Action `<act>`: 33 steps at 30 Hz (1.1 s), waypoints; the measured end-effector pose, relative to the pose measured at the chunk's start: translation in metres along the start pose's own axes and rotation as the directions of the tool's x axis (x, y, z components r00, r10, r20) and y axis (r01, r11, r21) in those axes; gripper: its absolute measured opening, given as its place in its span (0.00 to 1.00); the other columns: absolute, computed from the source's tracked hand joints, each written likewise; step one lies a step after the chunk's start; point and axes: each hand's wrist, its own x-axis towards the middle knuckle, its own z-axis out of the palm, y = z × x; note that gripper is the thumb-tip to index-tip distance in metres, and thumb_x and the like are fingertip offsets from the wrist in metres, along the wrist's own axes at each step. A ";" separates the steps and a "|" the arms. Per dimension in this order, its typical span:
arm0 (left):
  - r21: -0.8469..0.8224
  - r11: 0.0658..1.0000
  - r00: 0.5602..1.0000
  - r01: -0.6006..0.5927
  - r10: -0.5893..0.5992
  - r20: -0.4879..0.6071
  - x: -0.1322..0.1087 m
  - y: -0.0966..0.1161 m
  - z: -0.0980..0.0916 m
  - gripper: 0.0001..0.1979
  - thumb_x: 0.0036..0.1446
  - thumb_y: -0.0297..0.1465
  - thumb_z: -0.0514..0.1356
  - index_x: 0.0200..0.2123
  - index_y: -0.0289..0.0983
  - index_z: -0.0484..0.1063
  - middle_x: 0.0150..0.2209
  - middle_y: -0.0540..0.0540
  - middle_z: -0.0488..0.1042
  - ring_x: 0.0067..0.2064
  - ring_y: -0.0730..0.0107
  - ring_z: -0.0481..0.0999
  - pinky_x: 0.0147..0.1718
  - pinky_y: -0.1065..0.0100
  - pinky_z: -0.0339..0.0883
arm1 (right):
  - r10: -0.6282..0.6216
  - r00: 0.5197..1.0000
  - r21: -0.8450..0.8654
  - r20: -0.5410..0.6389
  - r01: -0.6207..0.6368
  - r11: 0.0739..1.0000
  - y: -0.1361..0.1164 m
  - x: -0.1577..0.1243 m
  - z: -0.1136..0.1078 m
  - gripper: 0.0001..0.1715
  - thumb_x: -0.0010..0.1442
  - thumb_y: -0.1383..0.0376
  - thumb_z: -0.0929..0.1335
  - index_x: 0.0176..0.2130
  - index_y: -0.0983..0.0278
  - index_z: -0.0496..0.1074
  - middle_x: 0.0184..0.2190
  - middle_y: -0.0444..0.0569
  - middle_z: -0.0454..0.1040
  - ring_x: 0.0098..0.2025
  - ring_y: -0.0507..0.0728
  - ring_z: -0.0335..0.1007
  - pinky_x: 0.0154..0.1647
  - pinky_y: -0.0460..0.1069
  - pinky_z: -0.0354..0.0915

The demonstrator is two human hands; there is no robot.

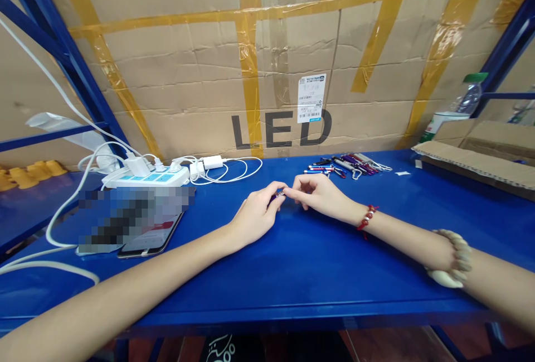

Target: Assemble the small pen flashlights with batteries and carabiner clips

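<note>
Over the blue tabletop (317,261), my left hand (257,211) is closed round a small purple metal tube (275,197) with a silvery end, mostly hidden by the fingers. My right hand (315,197) meets it from the right, thumb and forefinger pinched at the silvery end. What exactly sits between those right fingertips is too small to make out. Just behind my right hand lies a pile of slim metal tubes (349,164) in purple, blue, red, black and silver, some with clips and white cords.
On the left are a white power strip (146,178) with cables, a phone (152,239) and a blurred-out patch. A taped cardboard wall (200,83) rises behind. To the right stand an open cardboard box (472,161) and a green-capped bottle (466,97).
</note>
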 end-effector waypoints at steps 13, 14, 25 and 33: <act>0.010 1.000 1.000 0.003 -0.003 0.010 0.000 -0.001 0.000 0.12 0.60 0.31 0.47 0.44 0.40 0.66 0.28 0.50 0.72 0.28 0.71 0.71 0.29 0.70 0.63 | 0.016 1.000 -0.031 0.013 -0.015 0.999 0.001 0.000 0.000 0.24 0.50 0.47 0.67 0.22 0.65 0.64 0.14 0.40 0.64 0.17 0.48 0.62 0.19 0.43 0.57; 0.012 1.000 1.000 0.004 -0.004 0.012 0.000 -0.001 0.000 0.11 0.60 0.31 0.47 0.44 0.40 0.66 0.28 0.50 0.72 0.28 0.71 0.71 0.29 0.70 0.63 | 0.017 1.000 -0.030 0.015 -0.016 0.999 0.001 0.000 0.000 0.24 0.50 0.47 0.67 0.22 0.64 0.64 0.14 0.40 0.64 0.17 0.48 0.62 0.19 0.43 0.57; 0.015 1.000 1.000 -0.005 0.004 0.030 0.000 -0.001 0.001 0.12 0.61 0.31 0.46 0.44 0.40 0.65 0.29 0.50 0.73 0.30 0.70 0.71 0.31 0.71 0.63 | 0.012 0.999 -0.048 0.032 -0.010 0.999 0.003 -0.001 0.000 0.22 0.53 0.50 0.66 0.22 0.65 0.63 0.15 0.41 0.64 0.17 0.48 0.61 0.19 0.43 0.57; 0.012 1.000 0.999 0.014 -0.015 0.053 0.000 -0.001 0.000 0.12 0.61 0.32 0.46 0.45 0.40 0.65 0.29 0.50 0.72 0.31 0.70 0.71 0.32 0.70 0.62 | 0.010 0.999 -0.050 0.037 -0.008 0.999 0.004 -0.001 0.000 0.23 0.53 0.50 0.66 0.21 0.65 0.62 0.14 0.41 0.64 0.16 0.47 0.61 0.19 0.43 0.57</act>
